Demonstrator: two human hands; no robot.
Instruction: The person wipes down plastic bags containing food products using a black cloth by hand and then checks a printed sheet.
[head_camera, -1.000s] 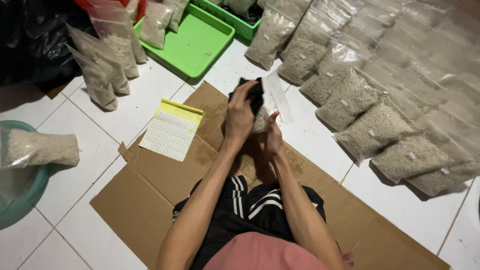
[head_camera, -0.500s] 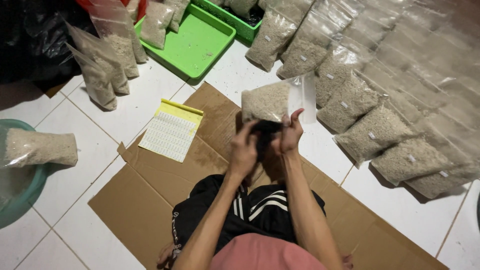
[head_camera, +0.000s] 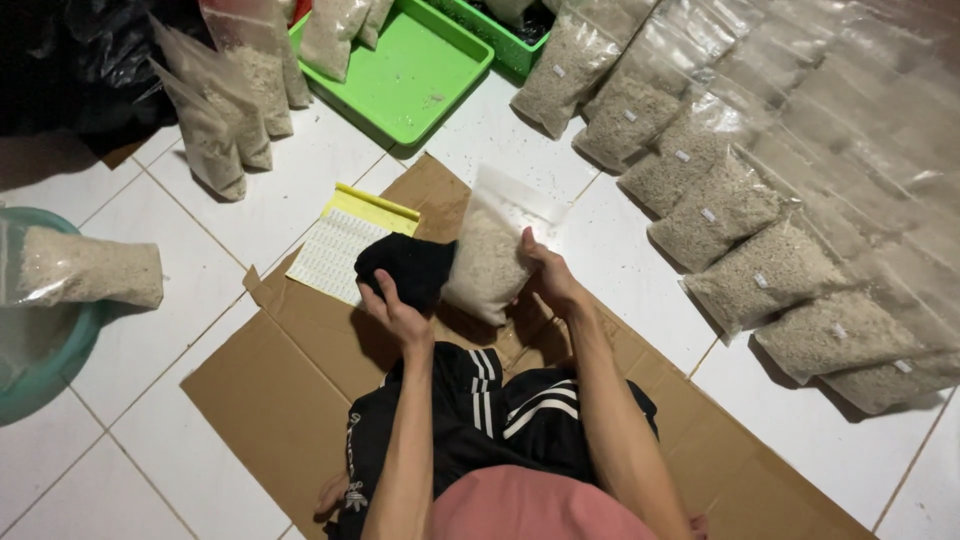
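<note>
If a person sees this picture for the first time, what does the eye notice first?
Probably the clear bag of pale grain in the middle, held by the right hand while the left hand presses a black cloth against it. Next, the long row of filled bags lying on the white floor at right, and the green tray at top.

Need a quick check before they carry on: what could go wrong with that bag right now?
The right hand grips the grain bag by one side only while the left hand presses a black cloth against it; it could slip. If its top is unsealed, which I cannot tell, grain may spill onto the cardboard.
</note>
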